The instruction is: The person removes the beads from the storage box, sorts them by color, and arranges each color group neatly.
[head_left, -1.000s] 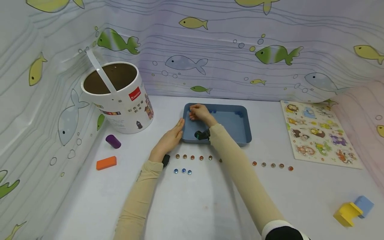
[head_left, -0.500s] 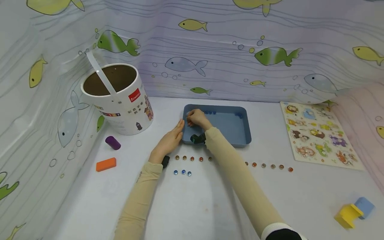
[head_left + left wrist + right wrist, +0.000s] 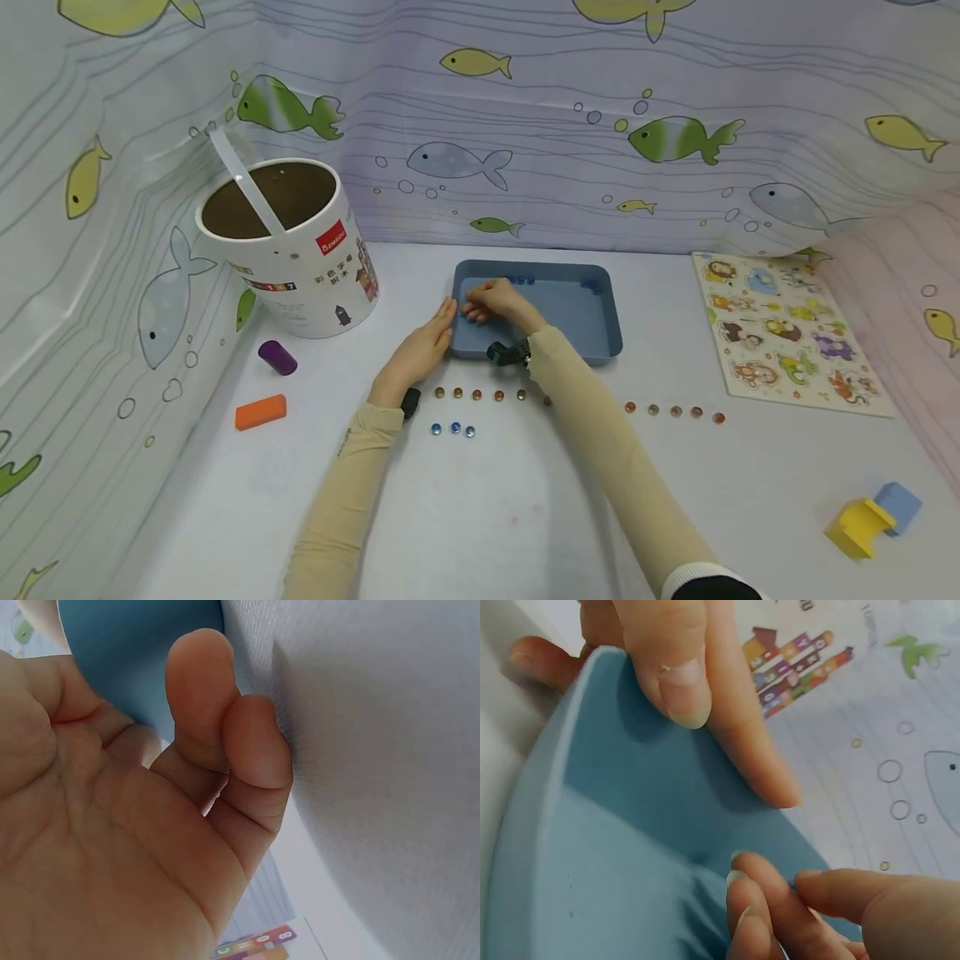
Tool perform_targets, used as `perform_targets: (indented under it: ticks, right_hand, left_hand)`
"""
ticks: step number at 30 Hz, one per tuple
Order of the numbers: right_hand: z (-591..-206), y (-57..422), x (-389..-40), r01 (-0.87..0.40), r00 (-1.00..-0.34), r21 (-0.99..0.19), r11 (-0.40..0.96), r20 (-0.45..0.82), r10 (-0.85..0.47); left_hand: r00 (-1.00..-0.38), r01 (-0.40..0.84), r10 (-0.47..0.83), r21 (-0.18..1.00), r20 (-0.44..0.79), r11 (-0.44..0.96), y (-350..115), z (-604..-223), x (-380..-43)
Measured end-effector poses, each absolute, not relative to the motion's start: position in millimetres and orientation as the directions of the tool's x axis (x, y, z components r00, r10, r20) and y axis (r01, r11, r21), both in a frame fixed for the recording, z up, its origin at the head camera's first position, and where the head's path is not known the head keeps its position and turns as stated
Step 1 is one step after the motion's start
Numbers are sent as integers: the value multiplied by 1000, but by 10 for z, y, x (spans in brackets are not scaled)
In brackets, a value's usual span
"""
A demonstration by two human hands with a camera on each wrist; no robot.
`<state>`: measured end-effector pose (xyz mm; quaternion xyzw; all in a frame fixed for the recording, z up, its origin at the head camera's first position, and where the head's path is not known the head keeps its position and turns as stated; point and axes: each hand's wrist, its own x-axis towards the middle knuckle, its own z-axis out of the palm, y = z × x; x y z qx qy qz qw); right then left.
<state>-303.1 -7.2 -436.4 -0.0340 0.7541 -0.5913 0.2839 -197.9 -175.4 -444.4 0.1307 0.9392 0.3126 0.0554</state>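
A blue-grey tray (image 3: 573, 325) lies on the white table. My left hand (image 3: 416, 354) rests against its left wall with extended fingers; the right wrist view shows its fingertips (image 3: 686, 705) at the rim. Inside the tray's left part, my right hand (image 3: 501, 300) has its fingers curled. Its thumb (image 3: 832, 885) meets the index finger, and a sliver of a small blue glass bead shows between them, mostly hidden. Behind this hand, several blue beads (image 3: 521, 280) line the tray's far side. More blue beads (image 3: 591, 287) sit clustered at the far right corner.
Before the tray runs a row of amber and red beads (image 3: 476, 394), partly under the right sleeve, with 3 blue beads (image 3: 455, 427) nearer. Left are a white bucket (image 3: 300, 275), purple cylinder (image 3: 277, 357) and orange block (image 3: 260, 412). Right are an animal puzzle board (image 3: 787, 333) and yellow block (image 3: 857, 527).
The right hand has drawn slightly nearer from the tray's far left corner, uncovering more blue beads along the far side. The left hand stays at the tray's left wall.
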Motion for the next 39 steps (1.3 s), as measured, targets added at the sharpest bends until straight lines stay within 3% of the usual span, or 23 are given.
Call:
perform_targets:
  ticks: [19, 32, 39]
  right_hand:
    - [-4075, 309, -2835, 166, -811, -955, 247, -275, -517]
    - [-3993, 646, -2437, 131, -765, -984, 119, -177, -619]
    - [-4052, 778, -2157, 141, -741, -981, 133, -193, -642]
  left_hand:
    - [-962, 203, 272, 594, -27, 778, -1755, -4457, -1989]
    - [-962, 195, 270, 584, -43, 788, -1754, -4460, -1988]
    - [-961, 203, 274, 592, -32, 780, -1751, -4466, -1991]
